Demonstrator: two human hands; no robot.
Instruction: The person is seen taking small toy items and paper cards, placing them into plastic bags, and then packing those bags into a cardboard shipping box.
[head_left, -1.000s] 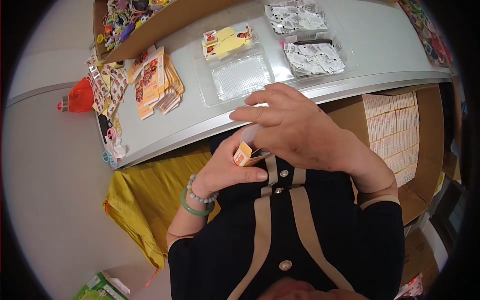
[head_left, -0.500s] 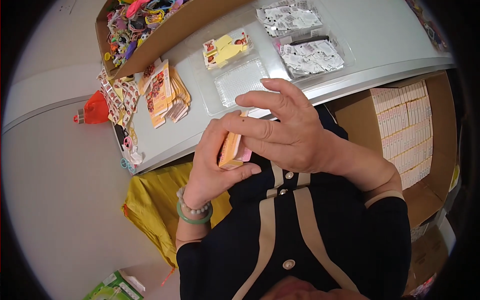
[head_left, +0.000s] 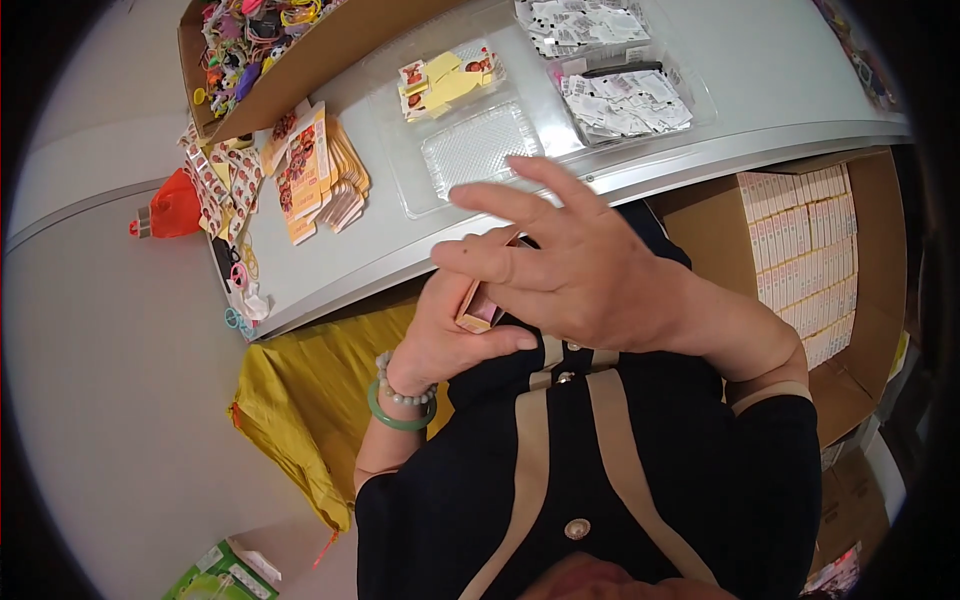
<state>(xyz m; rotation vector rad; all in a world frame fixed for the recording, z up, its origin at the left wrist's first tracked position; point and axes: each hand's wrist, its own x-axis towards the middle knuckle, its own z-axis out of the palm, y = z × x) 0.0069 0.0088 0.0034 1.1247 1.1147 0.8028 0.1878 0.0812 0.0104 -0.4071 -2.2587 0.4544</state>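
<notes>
A small orange-and-white carton [head_left: 480, 309] with its near end open sits in my left hand [head_left: 440, 320]. The left fingers wrap round its far side, and the thumb stretches along below the open end; pinkish inner walls show there. Over the carton lies my right hand [head_left: 580, 270], its fingers spread and stretched toward the left. One right finger crosses over the left fingertips, and a lower digit reaches to the carton's opening. Much of the carton is hidden under the right hand. A beaded bracelet and a green bangle circle my left wrist.
On the table lie flattened orange cartons [head_left: 325, 180], sticker sheets [head_left: 228, 185], a clear tray [head_left: 478, 150] and tubs of white labels [head_left: 625, 105]. A cardboard box of colourful trinkets [head_left: 290, 75] stands far left. An open box [head_left: 880, 290] with rows of packed cartons stands right.
The carton has turned, so its open end with the pinkish inside shows more. My left hand has shifted slightly right, and the right fingers reach further left over it.
</notes>
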